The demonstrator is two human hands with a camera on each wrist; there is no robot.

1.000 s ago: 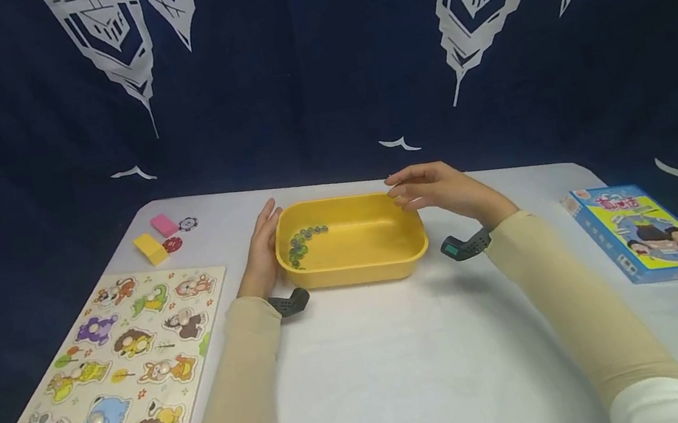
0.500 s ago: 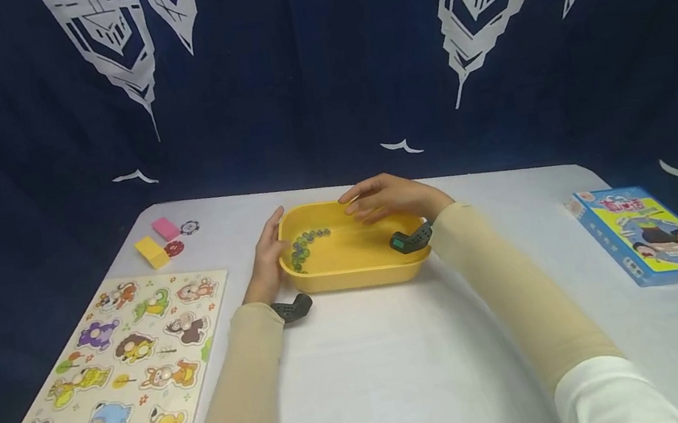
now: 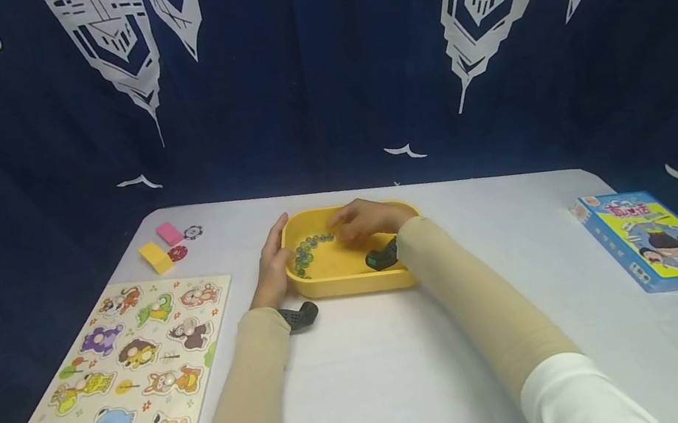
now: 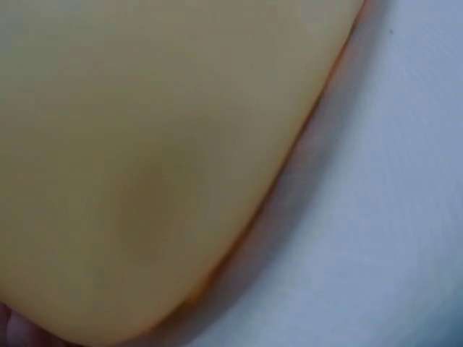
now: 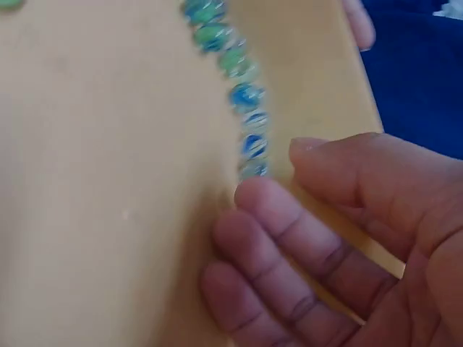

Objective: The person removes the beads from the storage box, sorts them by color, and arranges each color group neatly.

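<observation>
A yellow plastic tray (image 3: 351, 286) sits at the middle of the table's far part. My left hand (image 3: 271, 271) holds its left end, fingers along the outer wall and thumb at the rim. In the left wrist view, the tray wall (image 4: 181, 130) fills most of the picture. Several blue-green glass marbles (image 3: 304, 255) lie in a curved row along the tray's left and back sides. My right hand (image 3: 370, 220) is inside the tray, fingers bent. In the right wrist view, its index fingertip is by the last marble (image 5: 253, 168) in the row, thumb apart; nothing shows between them.
A wooden animal puzzle board (image 3: 177, 354) lies at the left. Behind it are a yellow block (image 3: 155, 257), a pink block (image 3: 169, 233), a red chip (image 3: 178, 253) and a black-and-white chip (image 3: 193, 232). A blue game box (image 3: 660, 240) lies at the right edge.
My right hand has moved left and down from the tray's right rim into the tray, near the marbles. The left hand stays at the left end, its thumb now at the rim.
</observation>
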